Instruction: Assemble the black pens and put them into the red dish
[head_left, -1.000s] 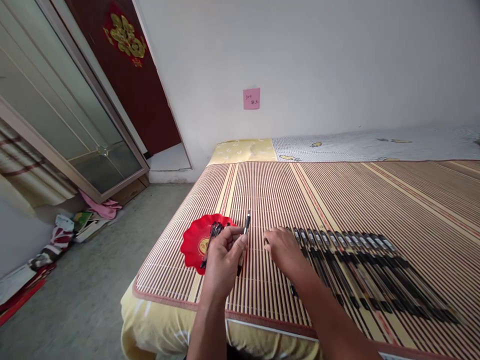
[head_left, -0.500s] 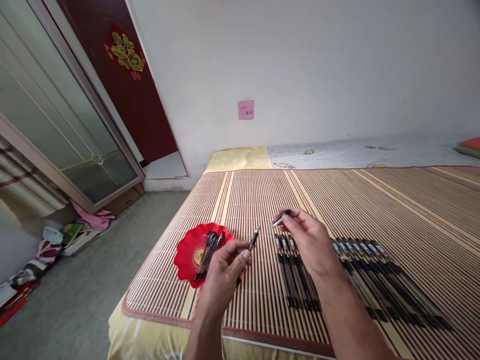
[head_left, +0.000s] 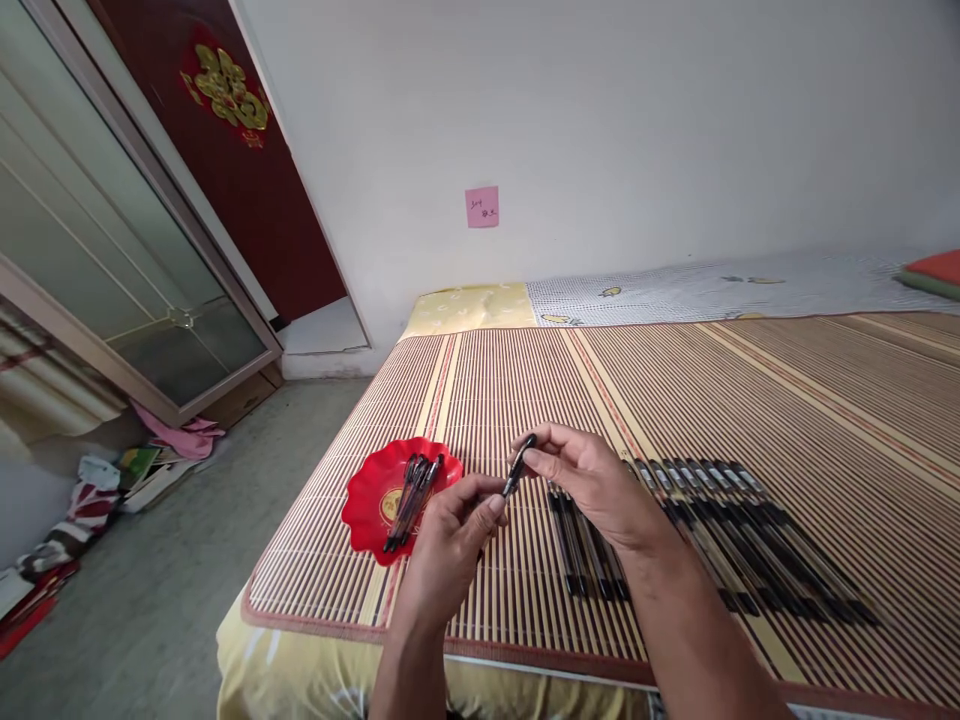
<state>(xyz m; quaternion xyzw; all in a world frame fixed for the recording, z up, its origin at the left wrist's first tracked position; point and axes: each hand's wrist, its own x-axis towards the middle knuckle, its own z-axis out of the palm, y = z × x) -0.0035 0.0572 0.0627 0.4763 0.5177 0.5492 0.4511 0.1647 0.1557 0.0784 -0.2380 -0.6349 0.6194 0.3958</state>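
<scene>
My left hand (head_left: 454, 545) is closed around the barrel of a black pen (head_left: 516, 470), which points up and to the right. My right hand (head_left: 592, 480) pinches a black cap onto the pen's upper end, so both hands meet on the same pen above the striped bamboo mat (head_left: 675, 390). Just right of my hands lies a long row of capped black pens (head_left: 720, 530), side by side on the mat. A red scalloped plate (head_left: 367, 495) with several more pens (head_left: 411, 487) sits left of my left hand.
The mat covers a bed with a yellow sheet (head_left: 300, 660); its front left corner is close below the plate. A white wall with a pink note (head_left: 481, 206) rises behind. Concrete floor, a glass door (head_left: 112, 260) and a pile of clothes and books (head_left: 135, 470) are to the left.
My right hand lifted from the row of pens with a cap and brought it leftward onto the tip of the pen in my left hand. The view shifted slightly left.
</scene>
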